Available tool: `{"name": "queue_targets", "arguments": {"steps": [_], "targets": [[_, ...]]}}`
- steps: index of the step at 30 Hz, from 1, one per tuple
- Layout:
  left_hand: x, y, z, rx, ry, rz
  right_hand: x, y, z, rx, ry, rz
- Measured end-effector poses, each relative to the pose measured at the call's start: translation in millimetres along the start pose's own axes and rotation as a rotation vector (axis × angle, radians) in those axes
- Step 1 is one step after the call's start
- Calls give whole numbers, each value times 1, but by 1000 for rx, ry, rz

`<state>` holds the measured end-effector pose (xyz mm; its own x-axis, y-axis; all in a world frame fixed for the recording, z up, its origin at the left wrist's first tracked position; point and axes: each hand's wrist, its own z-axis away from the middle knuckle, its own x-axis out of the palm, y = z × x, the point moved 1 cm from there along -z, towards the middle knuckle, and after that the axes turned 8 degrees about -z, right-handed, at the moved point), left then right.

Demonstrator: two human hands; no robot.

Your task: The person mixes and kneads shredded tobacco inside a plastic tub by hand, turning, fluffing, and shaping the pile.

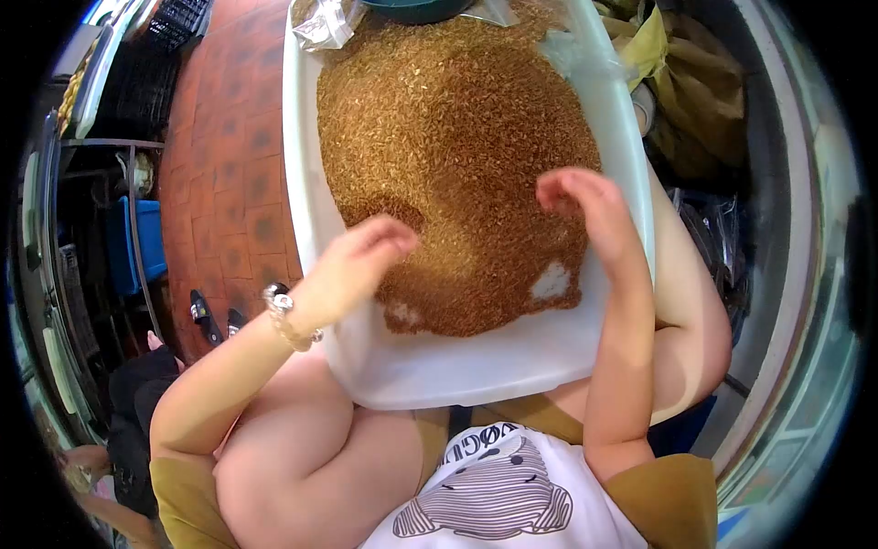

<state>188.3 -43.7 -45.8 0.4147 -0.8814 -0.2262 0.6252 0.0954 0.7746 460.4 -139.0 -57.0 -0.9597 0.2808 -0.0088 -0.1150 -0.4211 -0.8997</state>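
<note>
A large heap of brown, grain-like dried material (457, 137) covers most of a long white tray (476, 371) in front of me. My left hand (370, 252), with bracelets at the wrist, is over the lower left part of the heap, its fingers curled and slightly blurred. Over the heap's right side is my right hand (585, 201), its fingers bent inward. Whether either hand pinches any of the material is too small to tell. White tray bottom shows through near the lower right and lower left of the heap.
A dark green bowl (416, 9) and a clear plastic bag (325, 26) lie at the tray's far end. Brown and yellow sacks (686, 91) stand at the right. On the left are red floor tiles (229, 165), a blue bin (135, 240), sandals and another person's legs.
</note>
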Motion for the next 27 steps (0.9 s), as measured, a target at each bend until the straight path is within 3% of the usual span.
{"name": "queue_targets", "arguments": {"steps": [2,5,6,11,15,19,21,25,27], "targets": [[15,2,7,-157,-201,-275,-4,18,11,122,-51,239],[40,-11,14,-205,-434,-763,4,20,21,241,-26,809],[46,-20,16,-162,-450,-837,6,20,18,348,-12,844],[69,-62,11,-60,-515,-1192,8,43,8,355,45,1006],[83,-67,-5,-134,-685,-1485,2,67,0,467,-67,1099],[91,-62,-18,-188,-748,-1476,1,86,-10,687,-342,1102],[98,-82,-25,-46,-827,-1476,8,88,-12,827,-483,1001],[99,-94,-38,238,-932,-1446,16,103,-12,938,-553,876],[105,-123,-55,250,-890,-1285,16,117,-11,1036,-585,806]]}}
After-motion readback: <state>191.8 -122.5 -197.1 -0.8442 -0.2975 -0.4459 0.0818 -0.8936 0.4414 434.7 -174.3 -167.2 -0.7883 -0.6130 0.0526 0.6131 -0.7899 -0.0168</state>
